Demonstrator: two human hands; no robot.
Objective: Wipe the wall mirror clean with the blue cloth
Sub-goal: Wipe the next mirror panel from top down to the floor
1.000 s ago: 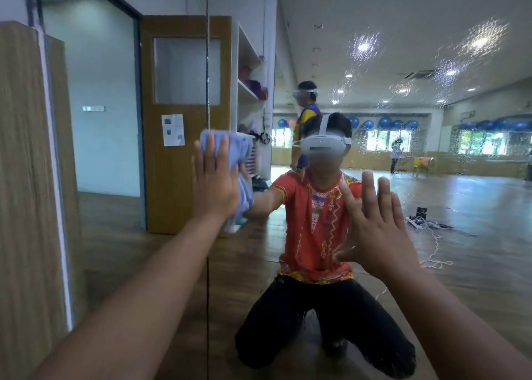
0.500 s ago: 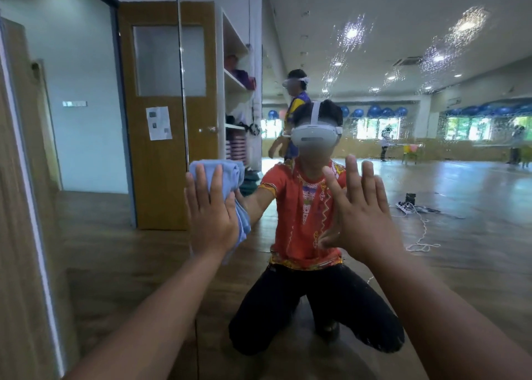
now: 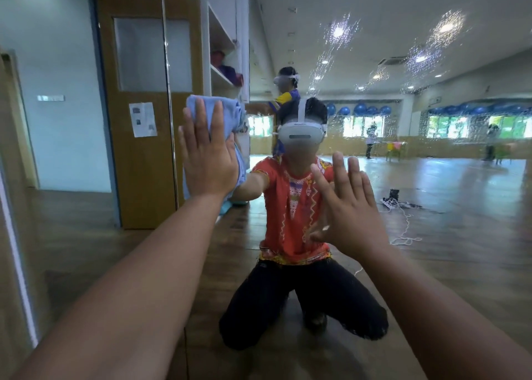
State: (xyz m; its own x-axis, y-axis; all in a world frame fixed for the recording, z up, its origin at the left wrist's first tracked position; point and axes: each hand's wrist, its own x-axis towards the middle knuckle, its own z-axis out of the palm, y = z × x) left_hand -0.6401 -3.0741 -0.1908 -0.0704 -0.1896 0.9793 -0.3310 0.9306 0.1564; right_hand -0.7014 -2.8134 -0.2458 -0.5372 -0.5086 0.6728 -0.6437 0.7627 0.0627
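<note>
The wall mirror (image 3: 431, 235) fills the whole view and reflects a kneeling person in an orange shirt. My left hand (image 3: 207, 155) lies flat with straight fingers on the blue cloth (image 3: 230, 111), pressing it against the glass left of centre. The cloth bunches out above and to the right of the hand. My right hand (image 3: 349, 207) rests flat on the mirror at centre right, fingers spread, holding nothing. Droplets speckle the upper right of the glass (image 3: 339, 51).
A vertical seam (image 3: 168, 91) between mirror panels runs just left of the cloth. A wooden panel with a pale strip (image 3: 17, 250) borders the mirror at far left. The reflection shows a wooden door, white shelves, another person and a wood floor with cables.
My left hand has slid the cloth down and back up the glass, near the seam. My right hand has stayed flat on the mirror in about the same spot.
</note>
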